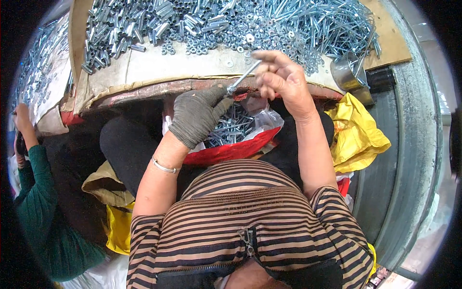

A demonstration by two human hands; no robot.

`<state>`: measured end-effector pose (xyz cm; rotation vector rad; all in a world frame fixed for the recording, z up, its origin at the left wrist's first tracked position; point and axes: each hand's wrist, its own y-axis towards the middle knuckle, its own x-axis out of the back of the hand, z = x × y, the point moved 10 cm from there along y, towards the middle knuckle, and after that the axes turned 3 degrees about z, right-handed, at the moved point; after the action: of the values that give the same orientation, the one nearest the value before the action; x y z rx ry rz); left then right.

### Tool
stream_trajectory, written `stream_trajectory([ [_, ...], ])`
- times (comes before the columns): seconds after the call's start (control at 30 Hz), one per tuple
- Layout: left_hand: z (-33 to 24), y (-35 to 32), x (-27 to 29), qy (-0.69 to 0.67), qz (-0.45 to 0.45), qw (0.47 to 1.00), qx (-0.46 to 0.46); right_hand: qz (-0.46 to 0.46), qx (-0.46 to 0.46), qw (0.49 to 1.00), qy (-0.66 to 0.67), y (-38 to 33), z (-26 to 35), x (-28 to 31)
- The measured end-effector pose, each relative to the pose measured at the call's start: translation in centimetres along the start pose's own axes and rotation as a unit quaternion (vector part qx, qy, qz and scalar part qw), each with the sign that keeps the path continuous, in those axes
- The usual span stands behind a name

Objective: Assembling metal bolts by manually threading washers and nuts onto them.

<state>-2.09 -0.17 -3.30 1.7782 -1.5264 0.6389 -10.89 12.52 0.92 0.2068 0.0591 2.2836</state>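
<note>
My left hand [199, 113], in a dark grey glove, is closed on the lower end of a long thin metal bolt [248, 74]. The bolt slants up to the right, its wider end at the gloved fingertips. Beside its upper tip is my bare right hand [284, 79], fingers partly bent and spread, slightly blurred; I see nothing held in it. Below the hands, a red bag [240, 151] with a clear plastic liner holds many loose bolts [231, 127]. Just beyond my hands, washers [250, 37] and nuts [197, 46] lie on the worktable.
The pale covered worktable [149, 62] carries heaps of metal sleeves [144, 19] and long bolts [317, 24]. A metal cup [349, 72] lies at its right edge, above a yellow bag [358, 132]. To the left, another person in a green sleeve [41, 168] reaches toward more parts.
</note>
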Motion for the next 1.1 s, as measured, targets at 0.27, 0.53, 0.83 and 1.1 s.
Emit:
stream_trajectory([
  [0.27,0.5,0.2,-2.4,-0.171,0.070,0.983,0.007,-0.020,-0.046,0.998,0.028,-0.3,-2.8,-3.4],
  [0.53,1.5,0.2,-1.9,-0.070,0.049,0.995,0.045,0.024,-0.072,0.996,0.049,0.2,-4.0,-4.5],
  [0.83,-0.7,0.0,-3.2,-0.106,0.076,0.991,-0.014,0.133,-0.012,0.988,0.082,1.7,-4.0,-7.9],
  [1.1,7.2,-0.2,4.1,-0.209,-0.144,0.960,0.122,0.049,0.194,0.976,-0.091,-2.0,2.9,-6.9],
])
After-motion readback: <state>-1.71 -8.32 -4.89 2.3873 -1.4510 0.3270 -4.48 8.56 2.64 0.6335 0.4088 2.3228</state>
